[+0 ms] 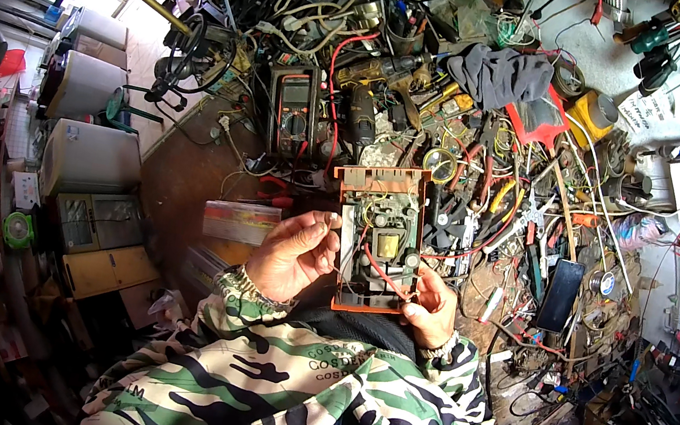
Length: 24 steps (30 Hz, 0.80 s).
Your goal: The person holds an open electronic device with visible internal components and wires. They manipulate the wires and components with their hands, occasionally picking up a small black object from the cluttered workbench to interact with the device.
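Note:
An opened electronic device [379, 213] in an orange casing lies upright along my line of sight, showing a circuit board, a yellowish transformer [387, 246] and red wires. My right hand [430, 305] grips its lower right corner. My left hand [291, 254] is beside its left edge, fingertips pinched on something small and pale that I cannot make out clearly. Behind the device sit a multimeter [293, 107] and a pair of red-handled pliers [275, 200].
The cluttered bench [175, 155] holds tangled cables, tools, a grey cloth [496, 77], a yellow container [590, 119] and a black phone [560, 295]. Several boxy appliances [86, 159] stand along the left. Screwdrivers [659, 60] hang at the upper right.

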Tool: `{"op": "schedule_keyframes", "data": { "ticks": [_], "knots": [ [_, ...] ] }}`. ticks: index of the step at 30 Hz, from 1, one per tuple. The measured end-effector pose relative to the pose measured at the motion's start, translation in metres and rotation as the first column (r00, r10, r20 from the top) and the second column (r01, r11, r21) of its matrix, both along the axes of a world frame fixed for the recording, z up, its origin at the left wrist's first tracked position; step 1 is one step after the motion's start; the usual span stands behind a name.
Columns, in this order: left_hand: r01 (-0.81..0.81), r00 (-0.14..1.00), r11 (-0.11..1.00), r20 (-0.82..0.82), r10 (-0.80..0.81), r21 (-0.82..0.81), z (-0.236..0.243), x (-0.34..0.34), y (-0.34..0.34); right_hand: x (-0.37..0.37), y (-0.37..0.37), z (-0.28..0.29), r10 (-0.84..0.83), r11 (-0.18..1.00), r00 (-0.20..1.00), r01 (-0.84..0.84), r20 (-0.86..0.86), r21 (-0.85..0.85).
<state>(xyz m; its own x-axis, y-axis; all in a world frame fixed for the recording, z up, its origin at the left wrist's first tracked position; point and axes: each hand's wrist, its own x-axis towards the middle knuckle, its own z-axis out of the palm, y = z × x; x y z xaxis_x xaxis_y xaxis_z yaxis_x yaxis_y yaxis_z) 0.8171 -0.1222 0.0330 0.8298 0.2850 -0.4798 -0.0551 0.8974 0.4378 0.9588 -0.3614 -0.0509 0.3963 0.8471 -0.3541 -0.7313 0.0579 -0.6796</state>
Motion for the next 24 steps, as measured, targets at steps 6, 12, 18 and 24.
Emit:
{"op": "schedule_keyframes", "data": {
  "ticks": [6,12,18,24],
  "knots": [
    [0.02,1.0,0.996,-0.026,-0.017,0.088,-0.0005,-0.0015,0.0008,-0.0029,0.0052,0.003,-0.041,0.999,0.999,0.04,0.029,0.017],
    [0.022,0.985,0.959,-0.168,0.027,0.283,-0.0018,-0.001,0.005,-0.0038,0.0031,0.001,-0.025,0.999,1.0,0.025,0.016,0.023],
    [0.012,0.98,0.938,-0.189,0.058,0.347,-0.0059,0.0006,0.0054,-0.0021,0.0025,0.0071,0.014,1.0,1.0,-0.014,0.01,0.011],
    [-0.007,0.98,0.92,-0.182,0.085,0.392,-0.0077,-0.0009,0.0033,-0.0051,0.0008,0.001,-0.009,0.999,0.999,0.008,0.038,0.032]
  ]
}}
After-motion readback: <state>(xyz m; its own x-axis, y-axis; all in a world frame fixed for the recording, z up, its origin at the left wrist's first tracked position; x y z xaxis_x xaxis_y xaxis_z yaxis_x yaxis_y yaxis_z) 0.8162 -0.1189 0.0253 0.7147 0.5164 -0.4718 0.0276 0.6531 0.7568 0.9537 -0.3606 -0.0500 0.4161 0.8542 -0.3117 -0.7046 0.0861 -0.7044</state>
